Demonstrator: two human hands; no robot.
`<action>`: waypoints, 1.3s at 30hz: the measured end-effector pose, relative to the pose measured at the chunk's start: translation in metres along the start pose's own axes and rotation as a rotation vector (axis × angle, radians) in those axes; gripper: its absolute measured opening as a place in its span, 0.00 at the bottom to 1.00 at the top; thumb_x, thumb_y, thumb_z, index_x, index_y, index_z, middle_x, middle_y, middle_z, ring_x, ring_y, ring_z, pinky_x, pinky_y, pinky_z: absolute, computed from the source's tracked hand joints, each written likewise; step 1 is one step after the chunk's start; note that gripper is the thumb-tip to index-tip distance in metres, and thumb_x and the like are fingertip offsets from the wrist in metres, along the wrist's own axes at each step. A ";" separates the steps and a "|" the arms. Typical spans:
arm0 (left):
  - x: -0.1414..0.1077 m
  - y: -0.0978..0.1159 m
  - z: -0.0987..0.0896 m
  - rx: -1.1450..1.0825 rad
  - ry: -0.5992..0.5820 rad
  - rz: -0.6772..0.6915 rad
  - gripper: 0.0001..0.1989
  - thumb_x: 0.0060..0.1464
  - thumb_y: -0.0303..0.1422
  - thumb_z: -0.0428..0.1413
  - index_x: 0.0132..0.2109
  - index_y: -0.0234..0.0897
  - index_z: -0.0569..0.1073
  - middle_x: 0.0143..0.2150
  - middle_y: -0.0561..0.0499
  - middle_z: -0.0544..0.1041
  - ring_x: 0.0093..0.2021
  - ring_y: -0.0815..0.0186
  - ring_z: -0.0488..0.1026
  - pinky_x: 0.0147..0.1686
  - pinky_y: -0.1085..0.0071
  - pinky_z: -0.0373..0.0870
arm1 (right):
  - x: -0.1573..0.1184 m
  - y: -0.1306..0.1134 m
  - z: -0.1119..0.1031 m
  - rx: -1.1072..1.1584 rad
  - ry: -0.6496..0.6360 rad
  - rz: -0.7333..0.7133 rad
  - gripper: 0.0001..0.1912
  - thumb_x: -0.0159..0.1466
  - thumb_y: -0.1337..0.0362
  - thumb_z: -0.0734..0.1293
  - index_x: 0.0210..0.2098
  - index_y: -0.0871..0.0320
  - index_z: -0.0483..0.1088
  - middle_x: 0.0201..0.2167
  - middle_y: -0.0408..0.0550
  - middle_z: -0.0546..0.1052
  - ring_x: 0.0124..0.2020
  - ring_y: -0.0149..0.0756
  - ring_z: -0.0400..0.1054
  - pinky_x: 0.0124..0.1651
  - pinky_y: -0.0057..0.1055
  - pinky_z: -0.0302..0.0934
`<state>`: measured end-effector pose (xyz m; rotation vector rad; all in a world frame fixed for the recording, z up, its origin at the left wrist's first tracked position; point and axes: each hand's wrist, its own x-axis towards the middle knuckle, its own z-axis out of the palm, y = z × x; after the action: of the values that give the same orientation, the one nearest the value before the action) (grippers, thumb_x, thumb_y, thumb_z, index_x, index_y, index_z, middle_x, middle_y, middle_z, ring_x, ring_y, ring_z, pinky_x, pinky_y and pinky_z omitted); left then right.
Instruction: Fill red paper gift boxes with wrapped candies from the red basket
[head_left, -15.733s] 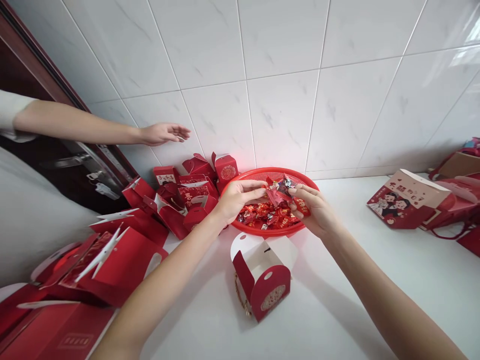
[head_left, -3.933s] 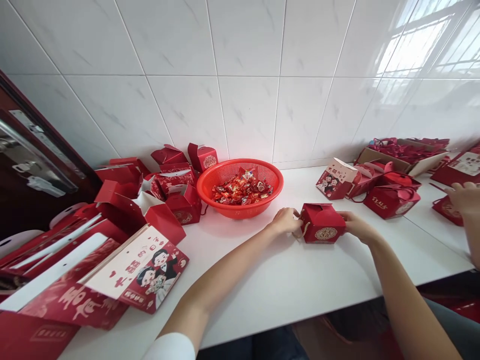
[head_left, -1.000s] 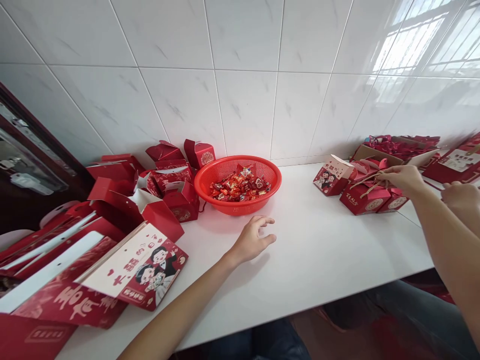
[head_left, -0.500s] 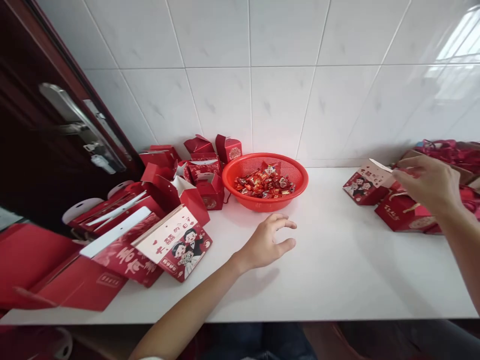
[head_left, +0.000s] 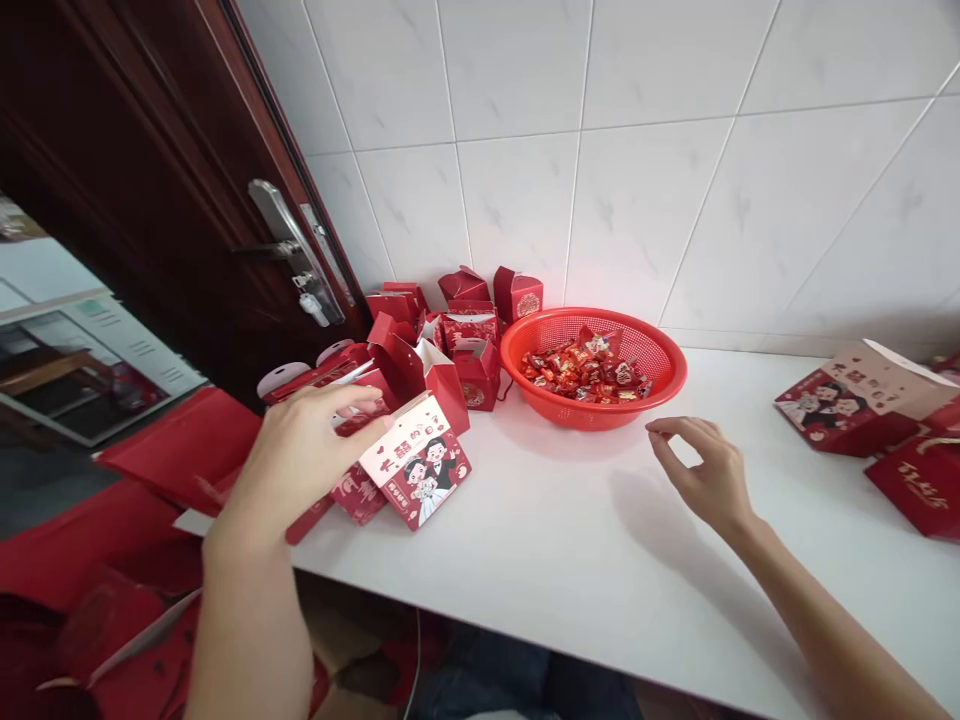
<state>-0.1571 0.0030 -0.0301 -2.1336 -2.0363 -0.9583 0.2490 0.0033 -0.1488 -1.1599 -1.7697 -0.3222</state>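
My left hand [head_left: 311, 455] is over the red boxes at the left, thumb and fingers apart. Its thumb lies by the pale top of a red and pink box with a cartoon couple [head_left: 426, 470]; whether it touches is unclear. My right hand [head_left: 701, 465] hovers above the white table, thumb and index fingertips pinched together, with nothing visible between them. Just behind it sits a red plastic basket [head_left: 547, 402] with wrapped candies [head_left: 589, 365] inside.
More red boxes [head_left: 476, 370] cluster by the wall, left of the basket. A couple-print box [head_left: 832, 400] and a red box with gold lettering [head_left: 919, 485] stand at the right. A dark door with a metal handle [head_left: 292, 245] is at the left; more red boxes lie below.
The view has turned left. My left hand has moved from in front of the basket to the boxes at left. My right hand has left the right-hand boxes, and its fingertips have come together.
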 end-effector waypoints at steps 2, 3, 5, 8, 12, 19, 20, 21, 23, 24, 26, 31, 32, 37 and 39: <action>0.000 -0.006 0.004 0.003 -0.082 0.003 0.12 0.50 0.43 0.60 0.37 0.44 0.81 0.40 0.47 0.85 0.44 0.46 0.80 0.42 0.58 0.75 | -0.006 -0.001 0.004 0.037 -0.030 -0.014 0.05 0.67 0.67 0.65 0.36 0.52 0.72 0.27 0.43 0.80 0.29 0.39 0.75 0.42 0.40 0.68; 0.000 -0.007 0.006 0.001 -0.087 0.018 0.11 0.50 0.42 0.60 0.37 0.44 0.81 0.39 0.48 0.85 0.41 0.48 0.81 0.39 0.60 0.75 | -0.009 -0.001 0.005 0.048 -0.043 -0.015 0.05 0.67 0.67 0.65 0.36 0.52 0.72 0.27 0.43 0.80 0.28 0.39 0.75 0.43 0.41 0.68; -0.001 -0.006 0.010 -0.021 -0.062 0.046 0.10 0.50 0.41 0.58 0.35 0.45 0.82 0.36 0.49 0.85 0.36 0.51 0.81 0.34 0.64 0.74 | -0.014 0.000 0.005 0.055 -0.046 0.002 0.05 0.67 0.67 0.65 0.35 0.52 0.72 0.27 0.43 0.80 0.28 0.40 0.76 0.43 0.41 0.68; -0.002 0.009 0.017 -0.150 -0.064 0.064 0.11 0.53 0.42 0.59 0.36 0.44 0.83 0.37 0.51 0.85 0.35 0.55 0.80 0.33 0.68 0.74 | -0.018 -0.001 0.005 0.058 -0.021 0.043 0.05 0.67 0.67 0.65 0.36 0.52 0.73 0.27 0.43 0.79 0.29 0.40 0.76 0.41 0.40 0.69; -0.002 0.045 0.039 -0.382 -0.160 0.193 0.11 0.56 0.39 0.58 0.38 0.40 0.83 0.39 0.51 0.85 0.37 0.59 0.81 0.38 0.70 0.75 | -0.015 -0.016 0.009 0.117 -0.016 0.052 0.06 0.68 0.68 0.65 0.42 0.52 0.73 0.31 0.45 0.80 0.30 0.38 0.75 0.38 0.37 0.70; 0.007 0.098 0.097 -0.601 -0.251 0.488 0.08 0.57 0.33 0.58 0.37 0.39 0.83 0.36 0.50 0.85 0.37 0.61 0.80 0.47 0.66 0.75 | 0.004 -0.046 0.004 0.233 0.015 -0.087 0.21 0.69 0.73 0.64 0.59 0.52 0.68 0.49 0.54 0.77 0.33 0.35 0.76 0.43 0.39 0.73; 0.009 0.104 0.103 -0.629 -0.258 0.494 0.08 0.57 0.33 0.59 0.38 0.39 0.83 0.37 0.50 0.85 0.38 0.61 0.80 0.48 0.66 0.75 | 0.007 -0.047 0.003 0.229 0.008 -0.099 0.22 0.69 0.73 0.63 0.60 0.51 0.68 0.51 0.55 0.76 0.34 0.36 0.76 0.44 0.40 0.73; 0.010 0.109 0.107 -0.657 -0.263 0.490 0.08 0.57 0.33 0.58 0.39 0.39 0.83 0.39 0.49 0.85 0.40 0.60 0.81 0.48 0.65 0.76 | 0.010 -0.047 0.003 0.220 0.001 -0.110 0.22 0.69 0.73 0.63 0.60 0.51 0.69 0.53 0.56 0.75 0.36 0.37 0.76 0.44 0.40 0.74; 0.013 0.117 0.113 -0.714 -0.277 0.461 0.10 0.58 0.33 0.57 0.42 0.39 0.83 0.42 0.49 0.85 0.43 0.59 0.81 0.48 0.66 0.76 | 0.014 -0.045 0.004 0.196 -0.003 -0.126 0.22 0.68 0.73 0.63 0.59 0.51 0.70 0.54 0.57 0.73 0.39 0.39 0.76 0.43 0.40 0.74; 0.015 0.120 0.116 -0.742 -0.291 0.442 0.11 0.58 0.34 0.57 0.43 0.39 0.82 0.43 0.49 0.85 0.44 0.59 0.81 0.48 0.66 0.76 | 0.015 -0.044 0.005 0.180 0.005 -0.128 0.21 0.68 0.73 0.64 0.58 0.51 0.70 0.54 0.58 0.73 0.40 0.40 0.76 0.43 0.41 0.74; 0.017 0.123 0.121 -0.803 -0.337 0.391 0.12 0.59 0.35 0.56 0.43 0.38 0.82 0.44 0.48 0.85 0.46 0.59 0.81 0.48 0.67 0.76 | 0.014 -0.042 0.007 0.146 0.017 -0.121 0.20 0.67 0.73 0.64 0.57 0.51 0.71 0.54 0.58 0.72 0.40 0.40 0.75 0.42 0.41 0.75; 0.017 0.122 0.134 -0.924 -0.475 0.235 0.14 0.57 0.36 0.56 0.48 0.38 0.81 0.32 0.53 0.80 0.39 0.62 0.79 0.46 0.66 0.75 | 0.002 -0.042 0.013 0.090 0.036 -0.121 0.17 0.67 0.72 0.65 0.54 0.51 0.71 0.53 0.58 0.72 0.36 0.38 0.74 0.39 0.40 0.75; 0.016 0.121 0.135 -0.944 -0.493 0.205 0.15 0.56 0.35 0.56 0.49 0.39 0.80 0.28 0.55 0.77 0.36 0.63 0.77 0.44 0.67 0.74 | -0.001 -0.043 0.014 0.088 0.045 -0.132 0.18 0.67 0.73 0.66 0.54 0.52 0.70 0.54 0.59 0.72 0.36 0.38 0.74 0.39 0.41 0.75; 0.013 0.116 0.134 -1.024 -0.585 0.104 0.10 0.54 0.35 0.57 0.42 0.41 0.79 0.26 0.57 0.73 0.30 0.67 0.72 0.37 0.71 0.72 | -0.011 -0.054 0.015 0.048 0.135 -0.247 0.22 0.63 0.77 0.67 0.54 0.54 0.70 0.59 0.62 0.73 0.39 0.41 0.74 0.39 0.42 0.73; 0.010 0.114 0.130 -1.023 -0.639 0.128 0.08 0.54 0.35 0.55 0.34 0.39 0.79 0.31 0.53 0.78 0.36 0.64 0.76 0.44 0.69 0.74 | -0.014 -0.059 0.014 0.035 0.129 -0.317 0.22 0.61 0.77 0.67 0.53 0.55 0.70 0.51 0.58 0.79 0.39 0.41 0.74 0.37 0.39 0.71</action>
<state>-0.0010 0.0528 -0.0874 -3.3897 -1.7046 -1.7339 0.1947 -0.0258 -0.1515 -0.8123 -1.8357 -0.5390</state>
